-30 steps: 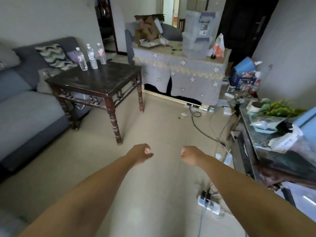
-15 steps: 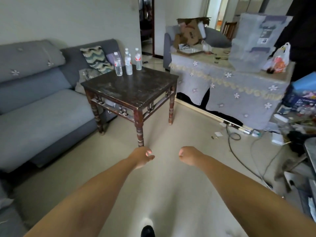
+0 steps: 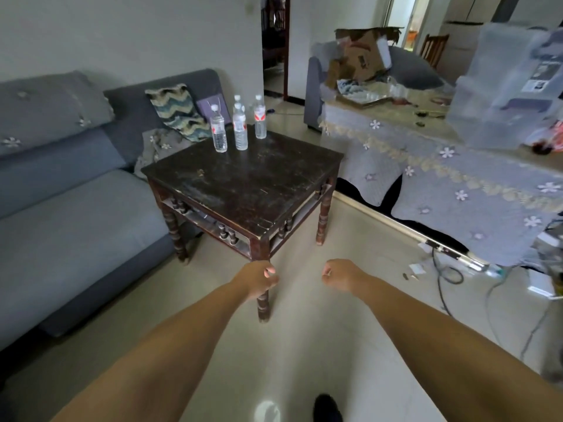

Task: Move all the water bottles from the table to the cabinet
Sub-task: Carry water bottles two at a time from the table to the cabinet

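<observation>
Hovering out front in the head view, both arms reach forward over the pale floor, and neither hand carries a thing. The left hand [image 3: 256,280] is curled into a loose fist, fingers [image 3: 270,272] tucked against the palm and clenched on nothing; it sits in front of the near leg of the dark wooden table [image 3: 243,184] as the camera sees it, though whether it touches that leg cannot be told. The right hand [image 3: 338,274] is curled the same way, fist closed and empty, just across a narrow gap from the left.

Well beyond the fingers, at the far corner of the table top, stand the water bottles. Four caps show: the left bottle [image 3: 219,134] is clear with a red-and-white label, the middle bottle [image 3: 240,131] stands just beside it with another bottle [image 3: 237,102] peeking out behind it, and the right bottle [image 3: 260,117] stands a little apart, farthest back. All are upright and capped, well apart from both hands.

Left of the fingers runs a grey sofa [image 3: 61,193] with a zigzag cushion [image 3: 178,112] propped behind the bottles. Right of the fingers, a cloth-covered surface [image 3: 441,172] with flower patches holds a cardboard box [image 3: 362,54] and a clear plastic container [image 3: 505,83]. Cables [image 3: 451,274] trail on the floor beyond the right hand. A dark shoe [image 3: 327,409] shows at the bottom edge, below both fists.
</observation>
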Available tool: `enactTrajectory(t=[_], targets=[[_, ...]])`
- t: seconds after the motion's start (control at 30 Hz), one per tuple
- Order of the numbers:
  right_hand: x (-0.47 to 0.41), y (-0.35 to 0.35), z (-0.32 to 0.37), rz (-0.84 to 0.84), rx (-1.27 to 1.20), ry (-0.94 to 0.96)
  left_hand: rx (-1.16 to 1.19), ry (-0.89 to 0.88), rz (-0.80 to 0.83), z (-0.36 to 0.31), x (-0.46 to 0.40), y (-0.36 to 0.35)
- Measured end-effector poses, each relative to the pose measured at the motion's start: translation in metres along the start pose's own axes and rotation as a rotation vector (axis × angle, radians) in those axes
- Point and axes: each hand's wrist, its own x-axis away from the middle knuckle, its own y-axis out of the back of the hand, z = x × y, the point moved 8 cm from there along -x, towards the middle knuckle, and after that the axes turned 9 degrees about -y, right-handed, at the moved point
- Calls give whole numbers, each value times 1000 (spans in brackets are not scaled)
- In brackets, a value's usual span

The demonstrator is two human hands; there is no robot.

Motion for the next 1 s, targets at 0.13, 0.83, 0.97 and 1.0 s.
enactTrajectory(t=[0.13,0.83,0.97,1.0], targets=[[-69,32,16,-6,13,25,7,9,-31,4,-74,26],[-447,205,124,100,104,196,159,178,-140,75,-441,163],[-507,227,156,127,111,180,216,229,-184,106,-493,200],[-525,234,169,125,118,189,220,242,-190,115,-507,211]])
